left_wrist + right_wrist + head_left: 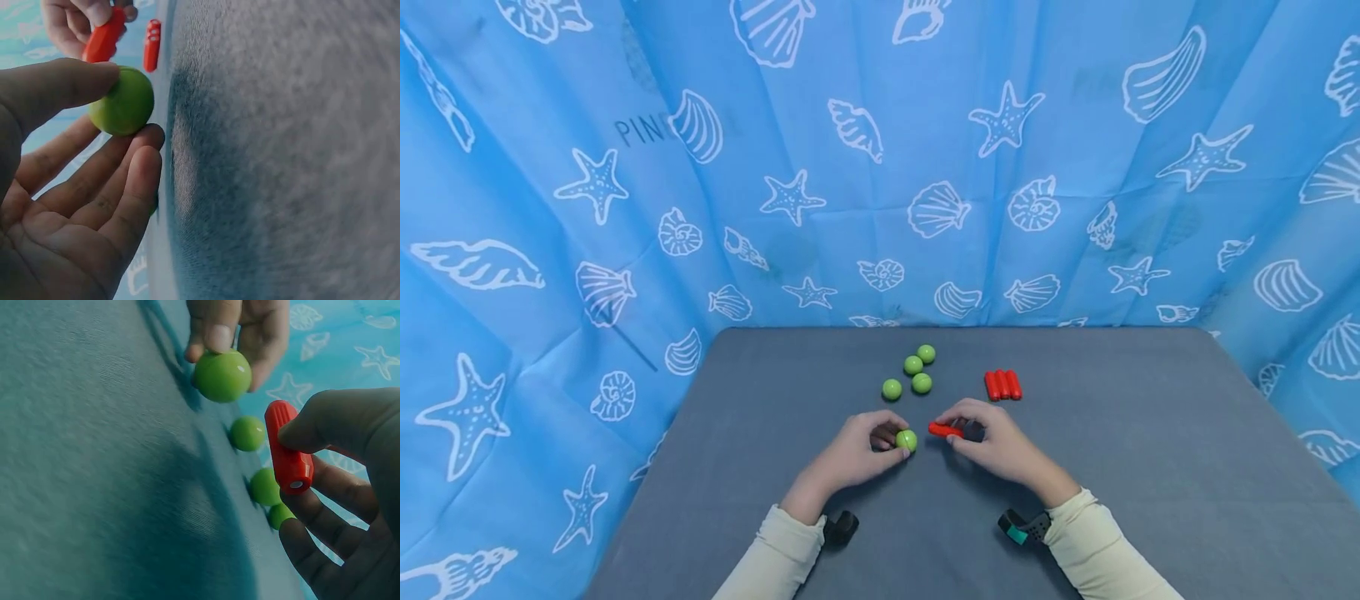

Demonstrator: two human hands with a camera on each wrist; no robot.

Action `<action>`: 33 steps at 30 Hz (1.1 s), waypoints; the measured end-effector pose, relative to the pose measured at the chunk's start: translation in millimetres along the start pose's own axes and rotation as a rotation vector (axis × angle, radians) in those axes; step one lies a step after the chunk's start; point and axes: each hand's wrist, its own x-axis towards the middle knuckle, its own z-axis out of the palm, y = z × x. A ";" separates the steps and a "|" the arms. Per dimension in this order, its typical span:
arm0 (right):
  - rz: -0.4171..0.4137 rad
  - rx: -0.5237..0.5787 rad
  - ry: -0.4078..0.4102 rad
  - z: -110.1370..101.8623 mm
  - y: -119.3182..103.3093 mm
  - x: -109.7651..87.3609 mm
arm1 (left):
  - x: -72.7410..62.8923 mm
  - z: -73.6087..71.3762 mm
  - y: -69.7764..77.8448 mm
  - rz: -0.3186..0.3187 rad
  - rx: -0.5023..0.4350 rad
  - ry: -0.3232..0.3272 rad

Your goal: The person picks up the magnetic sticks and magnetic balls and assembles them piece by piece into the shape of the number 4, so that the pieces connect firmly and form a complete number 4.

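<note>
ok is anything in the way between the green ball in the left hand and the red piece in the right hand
Nothing visible: only an open gap separates the held green ball from the red piece; the four loose green balls lie farther back.

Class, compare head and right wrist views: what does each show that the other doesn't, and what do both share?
Only the head view shows the cream sleeves and teal-patched wrist strap. Only the right wrist view shows a pale spot on one end of the red stick. Both show the left hand holding a green ball, the right hand holding that stick, and the seashell-print curtain.
</note>
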 end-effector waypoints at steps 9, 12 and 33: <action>0.015 0.040 -0.085 10.8 -3.1 0.1 | -0.7 0.1 -3.4 0.019 -0.027 -0.051; 0.029 0.041 -0.094 12.7 -2.0 0.3 | -0.8 0.6 -4.9 0.000 -0.039 -0.061; 0.075 0.029 -0.145 16.2 -2.4 1.2 | 0.1 -0.2 -5.9 -0.012 -0.067 -0.089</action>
